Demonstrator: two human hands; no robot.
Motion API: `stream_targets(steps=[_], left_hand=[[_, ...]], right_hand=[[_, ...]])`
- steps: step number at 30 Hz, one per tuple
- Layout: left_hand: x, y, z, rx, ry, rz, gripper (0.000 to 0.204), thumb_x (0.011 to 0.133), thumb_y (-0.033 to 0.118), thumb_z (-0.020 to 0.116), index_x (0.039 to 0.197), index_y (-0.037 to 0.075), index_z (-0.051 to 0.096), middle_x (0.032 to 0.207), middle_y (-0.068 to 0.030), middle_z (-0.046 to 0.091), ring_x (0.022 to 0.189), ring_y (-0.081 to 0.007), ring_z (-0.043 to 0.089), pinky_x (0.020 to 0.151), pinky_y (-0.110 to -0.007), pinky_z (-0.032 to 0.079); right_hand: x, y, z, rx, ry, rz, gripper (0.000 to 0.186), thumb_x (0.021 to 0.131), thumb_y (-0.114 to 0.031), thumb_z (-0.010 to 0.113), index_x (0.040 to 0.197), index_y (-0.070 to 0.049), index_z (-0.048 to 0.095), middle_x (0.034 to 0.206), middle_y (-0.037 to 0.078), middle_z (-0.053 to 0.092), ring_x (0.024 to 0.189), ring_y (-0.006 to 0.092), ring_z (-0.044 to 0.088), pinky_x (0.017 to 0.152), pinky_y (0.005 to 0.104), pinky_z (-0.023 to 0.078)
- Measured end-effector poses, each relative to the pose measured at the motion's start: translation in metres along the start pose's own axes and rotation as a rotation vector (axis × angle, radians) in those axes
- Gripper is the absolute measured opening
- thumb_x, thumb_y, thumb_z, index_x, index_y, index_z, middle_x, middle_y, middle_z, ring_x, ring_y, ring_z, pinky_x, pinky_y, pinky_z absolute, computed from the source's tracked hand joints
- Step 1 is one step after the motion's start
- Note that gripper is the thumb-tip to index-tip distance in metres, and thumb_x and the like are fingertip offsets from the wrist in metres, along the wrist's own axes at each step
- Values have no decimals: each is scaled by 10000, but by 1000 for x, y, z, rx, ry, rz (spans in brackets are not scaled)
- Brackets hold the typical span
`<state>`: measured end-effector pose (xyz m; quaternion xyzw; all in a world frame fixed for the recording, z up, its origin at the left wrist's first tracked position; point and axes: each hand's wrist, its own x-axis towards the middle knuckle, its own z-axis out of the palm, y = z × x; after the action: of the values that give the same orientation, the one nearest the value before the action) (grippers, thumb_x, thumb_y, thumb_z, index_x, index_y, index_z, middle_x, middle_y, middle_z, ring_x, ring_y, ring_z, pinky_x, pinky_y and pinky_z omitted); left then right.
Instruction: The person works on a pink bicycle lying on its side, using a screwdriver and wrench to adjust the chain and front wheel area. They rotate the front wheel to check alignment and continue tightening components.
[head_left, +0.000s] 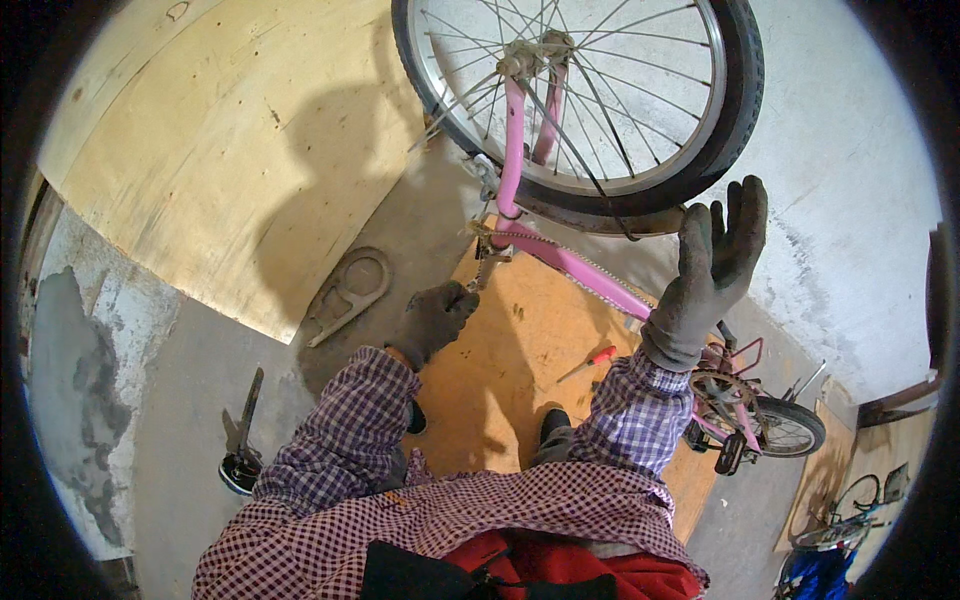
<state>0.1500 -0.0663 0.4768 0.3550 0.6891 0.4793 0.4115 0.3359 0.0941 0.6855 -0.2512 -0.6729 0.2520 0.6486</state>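
Note:
A pink bicycle frame (585,271) runs from a fork at top centre toward the lower right, where my forearm hides part of it. The large spoked wheel (740,85) stands in the fork. A thin chain (570,244) lies along the pink tube, its end hanging down at the left. My left hand (437,318), in a dark grey glove, is closed with its fingertips at that hanging end. My right hand (705,275), gloved alike, is raised open beside the tyre's lower right, fingers stretched upward, holding nothing.
Below the frame, a screwdriver (588,364) with a red handle lies on an orange-brown board (485,390). A flat grey ring-ended part (352,290) rests on the floor at left, near a plywood sheet (200,130). A smaller wheel with pedals (790,427) stands at lower right.

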Motion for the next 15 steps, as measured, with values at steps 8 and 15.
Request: stream_targets(steps=[8, 15], left_hand=[[-3, 4, -9, 81, 11, -66, 366, 975, 374, 645, 954, 10, 683, 676, -82, 634, 575, -151, 605, 570, -359, 510], [-6, 5, -14, 87, -1, -103, 357, 971, 362, 654, 956, 6, 684, 693, -97, 648, 607, -171, 623, 593, -368, 515]], right_hand=[[-4, -10, 11, 125, -92, 88, 704, 918, -84, 663, 1544, -14, 348, 1577, 194, 367, 1466, 313, 360, 1190, 436, 337], [-11, -5, 11, 69, 4, 274, 628, 933, -76, 683, 1493, 13, 413, 1474, 196, 495, 1303, 261, 532, 1073, 367, 450]])
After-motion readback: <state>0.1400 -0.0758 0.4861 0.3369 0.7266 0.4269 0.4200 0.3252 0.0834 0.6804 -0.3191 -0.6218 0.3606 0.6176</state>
